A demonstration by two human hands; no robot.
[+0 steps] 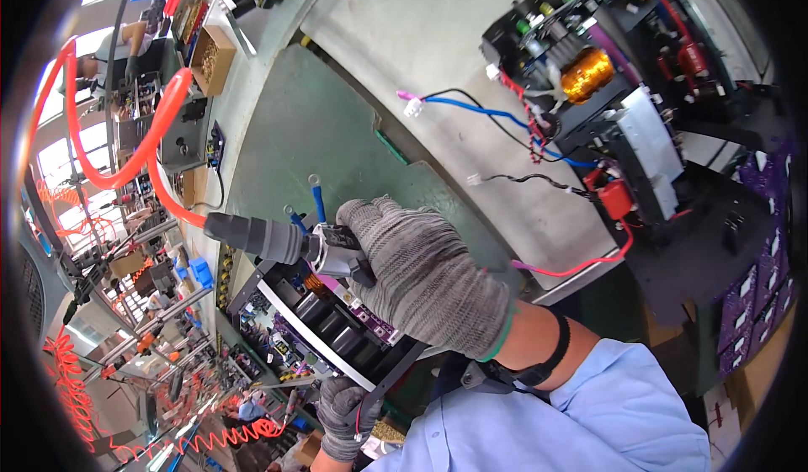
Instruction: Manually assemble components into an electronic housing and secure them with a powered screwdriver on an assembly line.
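My right hand (429,274), in a grey knitted glove, is wrapped around the silver body of an air tool (282,241) with a black ribbed end. A red air hose (168,106) runs from that end. Beneath the tool lies an electronics unit (286,299) with a black and white frame, dark cylindrical parts and a purple board (374,322). Two blue leads with ring terminals (317,198) stick up beside the tool. At the unit's near edge, my gloved left hand (341,413) has its fingers curled, holding the frame. The tool's working tip is hidden.
To the right, on a pale bench (387,30), stands another open electronics unit with a copper coil (587,75) and loose wires. Purple circuit boards (757,270) lie at the far right. A brown box of small parts (212,58) is at upper left. Coiled red hoses (71,379) hang on the left.
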